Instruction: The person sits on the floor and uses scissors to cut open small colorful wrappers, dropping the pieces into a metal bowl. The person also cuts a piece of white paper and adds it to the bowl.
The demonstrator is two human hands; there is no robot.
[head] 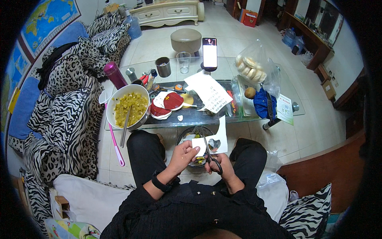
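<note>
A piece of white paper (222, 134) with a hole cut out of it is pinched at its left side by my left hand (185, 155). My right hand (224, 168) grips a pair of dark-handled scissors (209, 152), whose blades lie at the paper just left of the hole. Below both hands, between my knees, stands a round waste bin (178, 140) with scraps in it. Ahead on the glass table (206, 122), red-and-white cut-out shapes (173, 101) overlap in a pile. A tiny white paper scrap (180, 118) lies near the table's front edge.
A white bowl of chopped yellow-green food (131, 107) with chopsticks (125, 128) sits at the table's left, beside a pink-handled tool (115, 146). Written sheets (212, 92), a glass (183, 63), a metal cup (163, 67), a phone (209, 53) and a bag of buns (250, 67) stand further back.
</note>
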